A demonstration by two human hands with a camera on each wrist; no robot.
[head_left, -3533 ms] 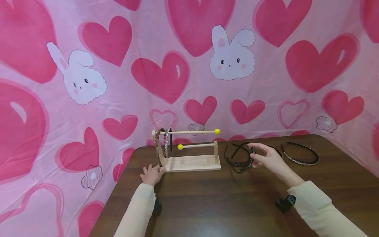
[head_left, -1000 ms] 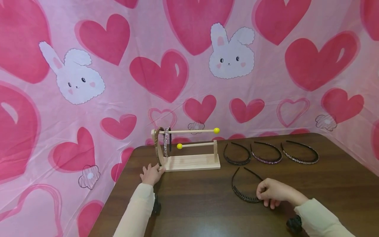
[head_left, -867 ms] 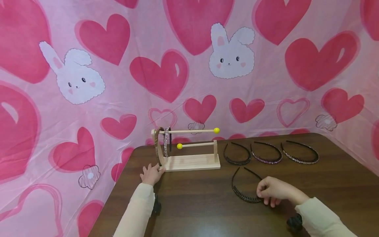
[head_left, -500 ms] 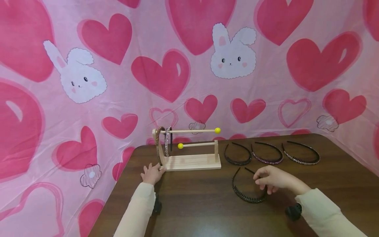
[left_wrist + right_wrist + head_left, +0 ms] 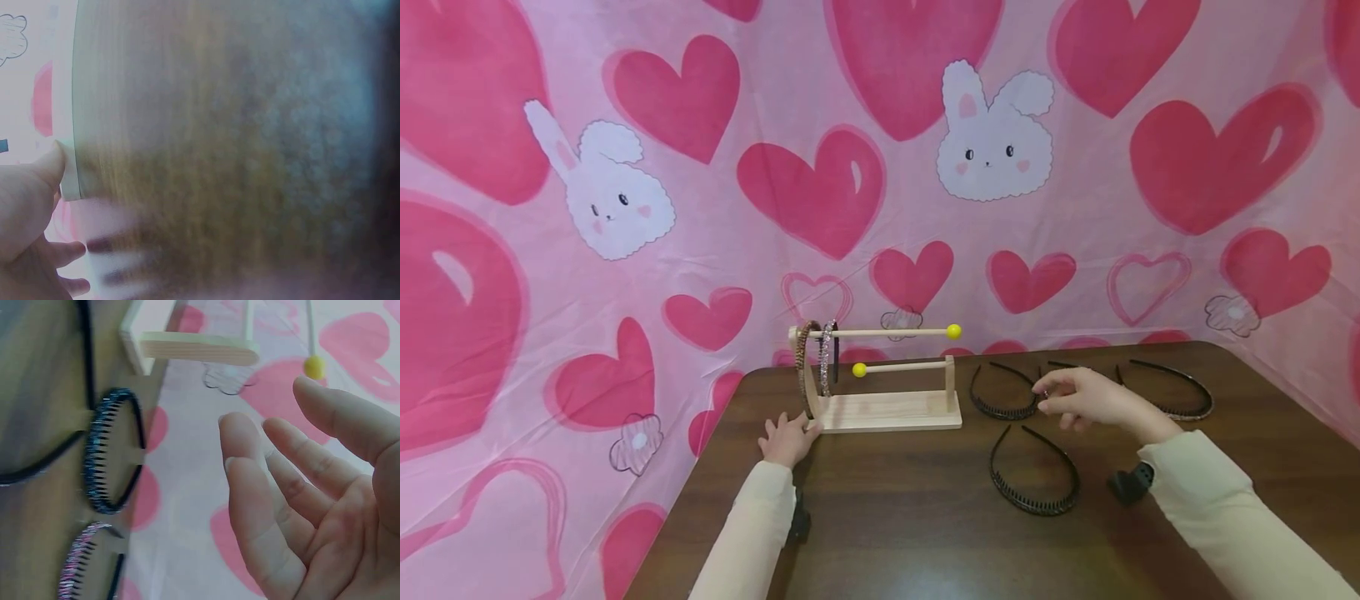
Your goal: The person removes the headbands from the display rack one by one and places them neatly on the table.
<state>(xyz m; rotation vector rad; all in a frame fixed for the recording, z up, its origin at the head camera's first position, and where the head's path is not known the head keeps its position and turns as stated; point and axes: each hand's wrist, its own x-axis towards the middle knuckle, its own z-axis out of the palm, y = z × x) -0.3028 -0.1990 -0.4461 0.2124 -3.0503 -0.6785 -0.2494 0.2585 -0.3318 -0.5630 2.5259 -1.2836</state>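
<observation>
With the left hand [image 5: 786,439] resting loose-fingered against the wooden rack [image 5: 883,410], the right hand [image 5: 1078,397], fingers spread and empty, should pinch the pink-studded headband [image 5: 84,559] near the table's far edge at mid-arch.

The head camera is looking forward and down from above, taking in the whole brown table [image 5: 925,533], the wooden rack [image 5: 887,408] and both hands at a middling distance. The left wrist camera is sitting very close behind the left hand [image 5: 25,219], facing the rack's base [image 5: 219,156], which is filling the blurred frame. The right wrist camera is looking out past the right hand [image 5: 325,506] from close by, sharing with the head view the rack and the toothed black headband [image 5: 109,450] beyond the fingertips.
</observation>
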